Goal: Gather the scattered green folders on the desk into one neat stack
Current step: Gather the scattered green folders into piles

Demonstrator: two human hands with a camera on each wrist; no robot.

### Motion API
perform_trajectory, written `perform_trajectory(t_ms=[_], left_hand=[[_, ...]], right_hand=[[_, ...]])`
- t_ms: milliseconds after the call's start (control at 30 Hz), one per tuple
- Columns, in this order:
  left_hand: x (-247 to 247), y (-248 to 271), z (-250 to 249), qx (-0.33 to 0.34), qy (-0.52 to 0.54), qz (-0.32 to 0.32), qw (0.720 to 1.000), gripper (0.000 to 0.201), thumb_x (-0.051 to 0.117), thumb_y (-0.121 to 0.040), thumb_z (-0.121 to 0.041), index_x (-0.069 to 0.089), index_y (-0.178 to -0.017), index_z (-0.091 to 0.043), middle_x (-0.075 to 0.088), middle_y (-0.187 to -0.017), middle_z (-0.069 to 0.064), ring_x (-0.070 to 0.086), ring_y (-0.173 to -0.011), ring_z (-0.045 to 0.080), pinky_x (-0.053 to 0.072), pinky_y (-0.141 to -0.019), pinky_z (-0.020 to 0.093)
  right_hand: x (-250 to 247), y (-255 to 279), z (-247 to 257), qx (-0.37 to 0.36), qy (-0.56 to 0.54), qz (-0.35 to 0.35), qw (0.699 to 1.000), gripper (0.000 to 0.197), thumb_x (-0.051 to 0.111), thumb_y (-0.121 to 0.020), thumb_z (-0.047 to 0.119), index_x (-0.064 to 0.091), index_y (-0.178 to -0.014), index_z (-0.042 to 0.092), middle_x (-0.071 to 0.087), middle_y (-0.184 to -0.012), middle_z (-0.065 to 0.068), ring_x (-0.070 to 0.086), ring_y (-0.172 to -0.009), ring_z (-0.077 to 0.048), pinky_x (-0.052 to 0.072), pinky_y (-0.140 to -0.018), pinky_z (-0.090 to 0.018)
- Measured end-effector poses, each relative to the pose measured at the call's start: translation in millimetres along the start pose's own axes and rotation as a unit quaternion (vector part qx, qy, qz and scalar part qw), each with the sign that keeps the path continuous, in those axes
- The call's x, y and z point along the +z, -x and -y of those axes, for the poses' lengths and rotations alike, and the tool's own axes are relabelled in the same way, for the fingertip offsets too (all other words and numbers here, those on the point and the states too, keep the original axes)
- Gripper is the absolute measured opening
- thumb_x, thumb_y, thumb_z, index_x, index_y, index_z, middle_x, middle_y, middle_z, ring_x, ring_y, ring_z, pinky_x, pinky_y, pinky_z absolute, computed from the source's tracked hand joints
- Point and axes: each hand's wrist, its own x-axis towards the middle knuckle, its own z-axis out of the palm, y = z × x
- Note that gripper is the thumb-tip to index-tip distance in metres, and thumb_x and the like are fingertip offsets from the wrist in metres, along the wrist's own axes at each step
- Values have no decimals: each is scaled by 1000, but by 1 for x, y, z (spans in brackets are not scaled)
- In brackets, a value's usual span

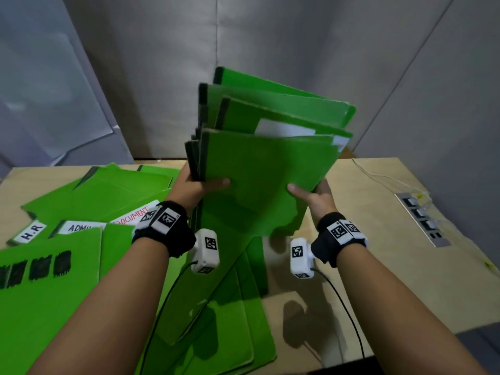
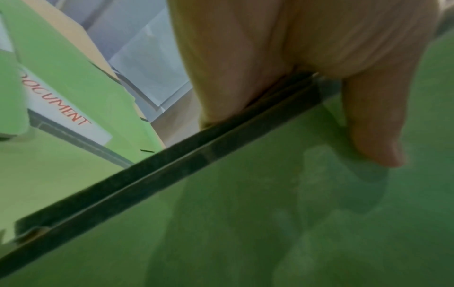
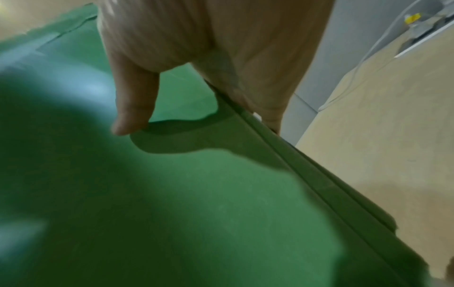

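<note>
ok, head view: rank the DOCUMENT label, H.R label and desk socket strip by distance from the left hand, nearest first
1. DOCUMENT label, just left of the left hand.
2. H.R label, far left on the desk.
3. Socket strip, far right, beyond the right hand.

A tan worktop (image 1: pixel 351 185) fills the lower scene. Set into its right side is a grey socket strip (image 1: pixel 422 219), with a thin white cable (image 1: pixel 378 175) trailing beside it.

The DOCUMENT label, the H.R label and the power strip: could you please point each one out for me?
DOCUMENT label (image 2: pixel 64 109): left wrist view, on the red lettering.
H.R label (image 1: pixel 29 233): head view, middle of the white tag.
power strip (image 1: pixel 422 218): head view, on its socket row.
</note>
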Motion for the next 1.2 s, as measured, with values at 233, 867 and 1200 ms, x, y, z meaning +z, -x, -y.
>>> perform_trajectory(t_ms=[233, 867, 1200], left_hand=[[-6, 8, 1, 4, -5, -36, 999, 95, 86, -44, -25, 51, -130, -7, 68, -117, 6, 66, -107, 22, 55, -87, 40], [9, 8, 31, -172, -288, -25, 942, 63, 67, -82, -45, 40, -125, -8, 57, -116, 10, 60, -97, 24, 54, -79, 37], [-24, 39, 99, -309, -577, 138, 743, 74, 62, -86, -47, 33, -145, -11, 33, -152, 14, 41, -134, 35, 39, -109, 46]], right_hand=[[2, -5, 3, -3, 15, 9, 1000, 53, 82, -67, 1, 61, -115, 11, 71, -104, -7, 68, -101, -28, 52, -95, -43], [-16, -20, -16, 43, 66, -55, 995, 52, 84, -66, 15, 64, -112, 4, 71, -105, -14, 68, -97, -30, 54, -90, -43], [-51, -10, -69, 193, 282, -91, 935, 68, 78, -74, 30, 52, -128, -4, 61, -117, -16, 59, -103, -33, 46, -90, -35]])
